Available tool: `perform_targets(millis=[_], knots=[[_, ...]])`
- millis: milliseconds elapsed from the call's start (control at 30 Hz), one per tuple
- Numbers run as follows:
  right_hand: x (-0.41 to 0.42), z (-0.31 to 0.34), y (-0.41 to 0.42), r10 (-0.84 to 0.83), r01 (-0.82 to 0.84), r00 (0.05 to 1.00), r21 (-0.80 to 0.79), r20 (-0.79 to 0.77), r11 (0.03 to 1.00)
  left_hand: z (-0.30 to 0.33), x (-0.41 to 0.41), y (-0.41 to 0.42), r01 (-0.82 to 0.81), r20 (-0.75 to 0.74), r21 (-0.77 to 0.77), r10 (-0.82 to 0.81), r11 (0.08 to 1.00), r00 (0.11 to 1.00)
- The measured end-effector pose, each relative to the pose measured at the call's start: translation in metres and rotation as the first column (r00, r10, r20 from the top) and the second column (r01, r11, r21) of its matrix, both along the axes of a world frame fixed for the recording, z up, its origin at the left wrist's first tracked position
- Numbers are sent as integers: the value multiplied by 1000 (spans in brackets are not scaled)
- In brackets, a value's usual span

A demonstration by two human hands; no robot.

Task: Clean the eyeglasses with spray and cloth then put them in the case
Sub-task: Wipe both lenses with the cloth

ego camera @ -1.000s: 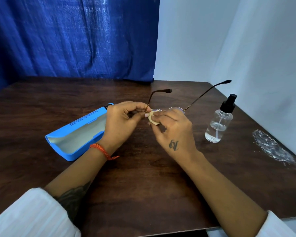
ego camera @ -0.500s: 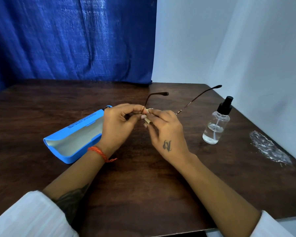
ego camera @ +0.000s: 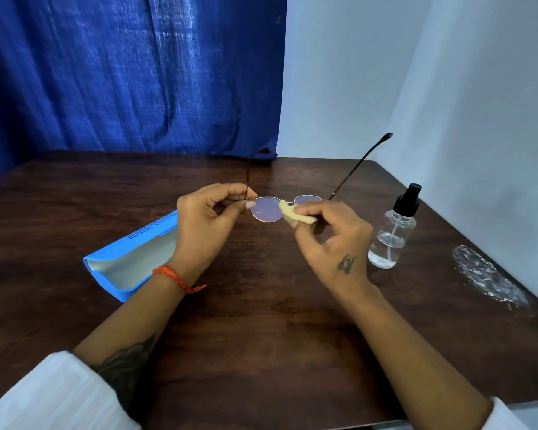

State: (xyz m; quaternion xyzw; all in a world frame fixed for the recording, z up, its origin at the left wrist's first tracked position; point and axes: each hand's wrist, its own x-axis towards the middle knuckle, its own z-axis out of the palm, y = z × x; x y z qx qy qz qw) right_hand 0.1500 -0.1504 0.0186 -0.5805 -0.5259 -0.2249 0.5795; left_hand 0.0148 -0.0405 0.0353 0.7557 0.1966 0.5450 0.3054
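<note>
Hands (ego camera: 205, 225) clear of open case (ego camera: 128, 265)

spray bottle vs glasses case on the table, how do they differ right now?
The spray bottle stands upright; the glasses case lies flat. The bottle is clear with a black pump top and a little liquid; the case is opaque blue with a pale lining. The bottle is capped, the case open and empty. The bottle sits beside the right hand, the case partly behind the left hand. Both rest untouched on the table.
</note>
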Motion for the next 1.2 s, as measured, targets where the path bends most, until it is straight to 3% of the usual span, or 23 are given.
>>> perform_targets(millis=[67, 133, 200, 333, 600, 667, 800, 867, 1000, 1200], knots=[[3, 4, -2, 6, 13, 971, 79, -237, 997, 3, -2, 3, 11, 46, -52, -8, 999, 999], [9, 7, -1, 27, 50, 884, 151, -466, 987, 4, -4, 5, 26, 67, -81, -21, 996, 998], [14, 9, 2, 67, 9, 810, 127, -582, 992, 4, -4, 7, 50, 66, -97, -44, 994, 997], [19, 4, 5, 40, -91, 811, -58, -584, 994, 2, -4, 11, 91, 60, -131, -84, 987, 995], [20, 7, 3, -3, 4, 879, 1, -477, 1000, 2, 0, 10, 243, 195, -360, -182, 901, 964], [19, 6, 3, -18, 33, 886, 24, -463, 999, 1, 5, 5, 348, 331, -488, -199, 800, 922], [17, 5, 5, -21, 47, 878, 43, -479, 998, -4, 17, -7, 690, 669, -635, -199, 348, 716], [16, 5, 5, -32, 57, 876, 38, -481, 998, -8, 23, -15, 740, 707, -636, -218, 221, 673], [12, 4, 5, -83, 77, 875, -33, -477, 997, -16, 31, -25, 710, 614, -655, -366, 257, 699], [9, 4, 3, -83, 54, 864, -71, -497, 996, -22, 34, -24, 660, 612, -671, -251, 338, 750]])
